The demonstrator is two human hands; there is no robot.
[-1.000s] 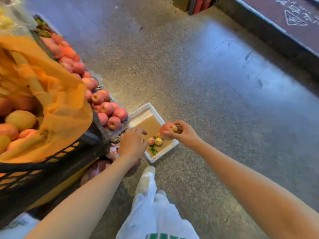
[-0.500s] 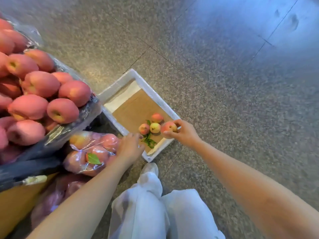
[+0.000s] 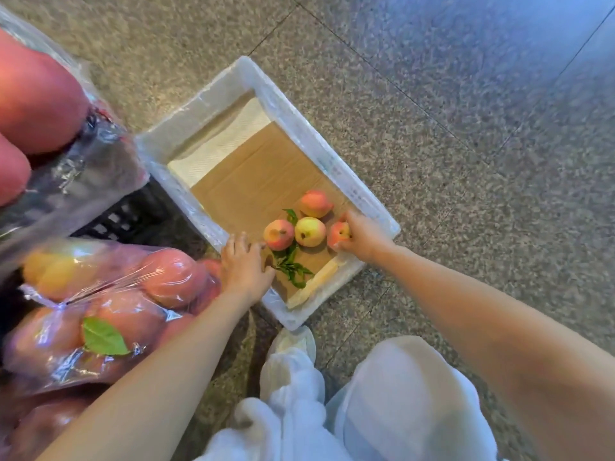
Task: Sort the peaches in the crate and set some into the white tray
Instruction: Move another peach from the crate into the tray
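**Item: peach sorting, placement step**

- **White tray** [image 3: 332, 158]: on the speckled floor [image 3: 449, 134], one corner towards the person. Lined with a cardboard sheet [image 3: 256, 181]; a strip of white paper [image 3: 226, 141] shows at the far end.
- **Contents, near-right end of the tray:** three loose peaches in a tight cluster.
  - Red-blushed peach [image 3: 279, 234], nearest the left rim.
  - Yellow-green peach [image 3: 310, 231], just beside it.
  - Pink peach [image 3: 315, 203], behind those two.
  - Leafy sprig [image 3: 293, 269], lying on the cardboard towards the near corner.
- **Right hand** [image 3: 364, 236]: fingers curled round a fourth peach [image 3: 338, 233], low against the cardboard by the right rim, just beside the yellow-green one. Contact with the liner cannot be confirmed.
- **Left hand** [image 3: 246, 266]: over the tray's left rim, fingertips close to the red-blushed peach and the sprig's stem. Whether it pinches anything cannot be told.
- **Source stock:** black crate [image 3: 126, 217] at the tray's left side. Film-wrapped peaches [image 3: 116, 291] lie in front of it; more fruit is blurred at the frame's upper left.

**Step in hand (judged):** setting the fourth peach down; the tray is mostly bare, so it is early in the filling.

**Next move calls for:** a gentle release so the fruit settles without knocking its neighbours, then a reach to the crate for another.
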